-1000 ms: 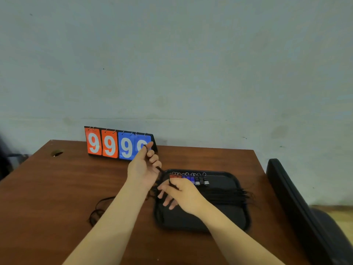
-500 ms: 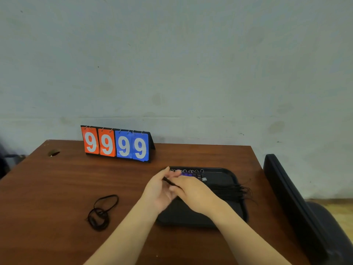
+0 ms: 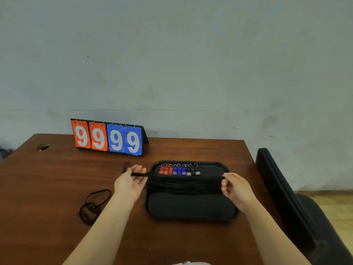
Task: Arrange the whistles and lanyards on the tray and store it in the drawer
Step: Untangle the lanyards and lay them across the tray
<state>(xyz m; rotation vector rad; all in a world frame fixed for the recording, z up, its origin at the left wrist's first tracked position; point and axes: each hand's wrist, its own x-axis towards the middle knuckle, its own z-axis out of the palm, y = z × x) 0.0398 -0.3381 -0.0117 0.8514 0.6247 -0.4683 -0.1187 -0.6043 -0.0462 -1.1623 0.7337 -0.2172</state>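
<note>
A stretched lanyard (image 3: 142, 174) is held taut across the tray (image 3: 191, 206), just above the bundled lanyards (image 3: 183, 185) already laid across its middle. One end is taken in the grip of the left hand (image 3: 131, 181), where the cord is drawn across the fingers. The other end is pinched by the right hand (image 3: 236, 188), whose fingers are curled.

The cord is judged light, limp and prone to tangling. It is best held at both ends and lowered straight.

Along the tray's far edge a row of whistles (image 3: 179, 171) is lined up, red, blue and black, with key rings behind. The near half of the tray is bare.

A loose lanyard (image 3: 93, 205) is left coiled on the counter (image 3: 57, 178), well left of the tray. No drawer is seen.
</note>
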